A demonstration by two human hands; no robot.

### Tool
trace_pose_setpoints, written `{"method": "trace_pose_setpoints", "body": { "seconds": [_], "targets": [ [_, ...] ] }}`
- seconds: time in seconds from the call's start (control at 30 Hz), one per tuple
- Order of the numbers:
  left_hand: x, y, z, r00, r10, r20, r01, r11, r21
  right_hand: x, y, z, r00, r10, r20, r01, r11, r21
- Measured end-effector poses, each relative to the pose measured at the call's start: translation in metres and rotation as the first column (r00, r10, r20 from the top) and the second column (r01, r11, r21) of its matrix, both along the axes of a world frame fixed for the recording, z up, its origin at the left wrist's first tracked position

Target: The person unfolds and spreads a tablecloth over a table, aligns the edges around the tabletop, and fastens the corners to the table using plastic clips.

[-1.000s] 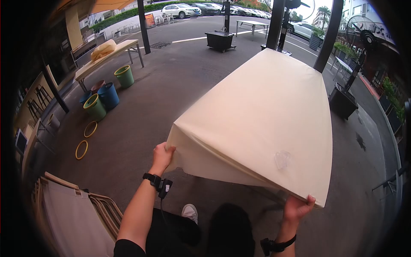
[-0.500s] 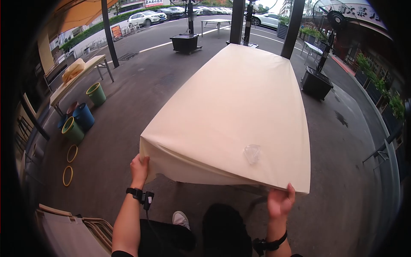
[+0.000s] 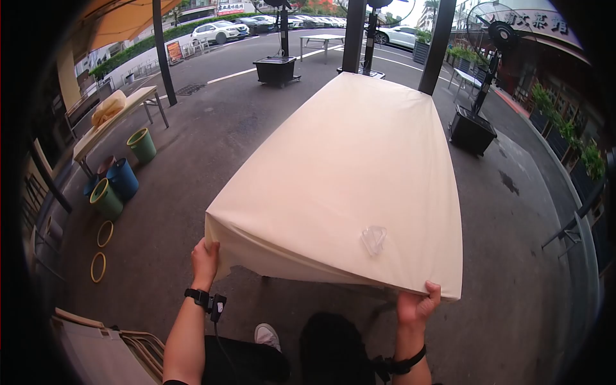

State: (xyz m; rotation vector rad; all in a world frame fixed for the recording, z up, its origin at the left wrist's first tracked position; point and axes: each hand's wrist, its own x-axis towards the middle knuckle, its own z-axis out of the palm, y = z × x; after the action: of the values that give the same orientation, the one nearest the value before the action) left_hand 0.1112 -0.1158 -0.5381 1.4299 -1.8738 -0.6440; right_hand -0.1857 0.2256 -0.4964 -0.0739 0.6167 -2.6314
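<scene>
A cream tablecloth (image 3: 346, 167) covers a long table, its near-left corner hanging in folds. My left hand (image 3: 205, 263) is closed on the hanging cloth just below that corner. At the near-right edge, my right hand (image 3: 417, 305) grips the cloth's border, thumb on top and the other fingers mostly hidden beneath. A small clear plastic item (image 3: 373, 240) lies on the cloth, a little in from the near edge and to the left of my right hand; its exact kind is hard to make out.
Black pillars (image 3: 437, 48) stand at the table's far end. Wheeled black fan bases (image 3: 473, 130) flank it. On the left are several bins (image 3: 142, 145), yellow rings (image 3: 98, 267) and a side table (image 3: 131, 102) bearing bundled cloth (image 3: 109, 108). Folded chairs (image 3: 96, 346) lean at lower left.
The view has shifted slightly, so the table sits a little lower and further left. Both hands keep their hold on the cloth; my right thumb presses further over the edge.
</scene>
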Motion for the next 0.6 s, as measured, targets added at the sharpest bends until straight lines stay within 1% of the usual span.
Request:
{"method": "trace_pose_setpoints", "body": {
  "seconds": [0.1,0.2,0.27,0.33,0.37,0.43,0.47,0.5,0.53,0.57,0.6],
  "targets": [
    [-0.002,-0.002,-0.003,1.000,0.011,-0.025,-0.010,1.000,0.022,-0.003,0.000,-0.002,1.000,-0.013,-0.006,0.013,1.000,0.001],
    [0.000,-0.005,-0.007,1.000,0.023,0.014,-0.023,1.000,0.008,-0.003,0.000,-0.002,1.000,-0.004,-0.028,0.003,1.000,-0.014],
    [-0.002,-0.001,-0.002,1.000,-0.005,-0.005,0.005,1.000,-0.012,-0.003,0.001,-0.005,0.999,0.003,-0.038,-0.004,1.000,-0.008],
    [-0.005,0.001,-0.001,1.000,0.011,-0.008,-0.011,1.000,-0.003,-0.005,0.003,-0.012,0.993,0.006,-0.122,-0.005,1.000,0.009],
    [-0.005,0.001,-0.001,1.000,0.020,-0.007,-0.020,1.000,0.008,-0.004,0.003,-0.013,0.993,0.020,-0.119,-0.019,1.000,0.009],
    [-0.007,0.003,-0.005,0.999,0.033,-0.016,-0.033,0.999,0.008,0.004,0.002,-0.015,0.999,-0.014,-0.040,0.015,0.999,0.041],
    [-0.006,0.004,-0.006,0.999,0.029,-0.028,-0.029,1.000,0.008,0.011,0.000,-0.029,0.999,0.018,-0.028,-0.017,0.999,0.043],
    [-0.005,0.006,-0.005,0.999,0.029,-0.015,-0.029,1.000,-0.007,0.019,0.000,-0.050,0.959,0.109,-0.262,-0.049,0.974,0.223],
    [-0.005,0.009,-0.005,1.000,0.029,-0.002,-0.030,0.999,-0.022,0.029,0.001,-0.068,0.853,0.233,-0.467,-0.038,0.920,0.389],
    [-0.005,0.010,-0.004,0.999,0.039,0.012,-0.039,0.999,-0.004,0.041,0.003,-0.077,0.741,0.510,-0.436,-0.208,0.792,0.573],
    [-0.003,0.012,-0.003,0.999,0.043,0.025,-0.044,0.999,0.015,0.053,0.003,-0.080,0.573,0.740,-0.352,-0.325,0.600,0.731]
  ]
}}
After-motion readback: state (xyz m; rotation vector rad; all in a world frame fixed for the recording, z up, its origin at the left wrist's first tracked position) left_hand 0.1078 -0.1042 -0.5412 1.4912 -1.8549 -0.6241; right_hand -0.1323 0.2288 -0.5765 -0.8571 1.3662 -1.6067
